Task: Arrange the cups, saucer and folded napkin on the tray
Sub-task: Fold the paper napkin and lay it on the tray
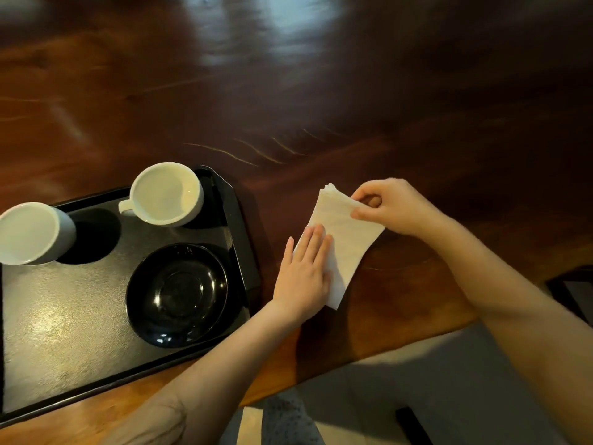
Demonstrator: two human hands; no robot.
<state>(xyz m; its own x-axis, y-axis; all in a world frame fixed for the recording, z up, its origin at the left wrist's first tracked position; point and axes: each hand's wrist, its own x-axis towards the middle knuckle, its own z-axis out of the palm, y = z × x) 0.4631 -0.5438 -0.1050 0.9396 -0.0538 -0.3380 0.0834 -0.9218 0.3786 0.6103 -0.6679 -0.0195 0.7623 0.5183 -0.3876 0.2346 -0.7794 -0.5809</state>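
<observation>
A black tray (64,316) lies at the left on the wooden table. On it stand a white handled cup (167,194) at the far right corner, a second white cup (29,232) at the far left, and a black saucer (176,293) near the right rim. A white folded napkin (345,239) lies on the table to the right of the tray. My left hand (303,274) presses flat on the napkin's near left part. My right hand (391,205) pinches its far right edge between thumb and fingers.
The dark wooden table (321,107) stretches far beyond the tray and napkin. Its near edge runs diagonally below my forearms, with grey floor (433,380) beyond it. A dark object (574,293) shows at the right edge.
</observation>
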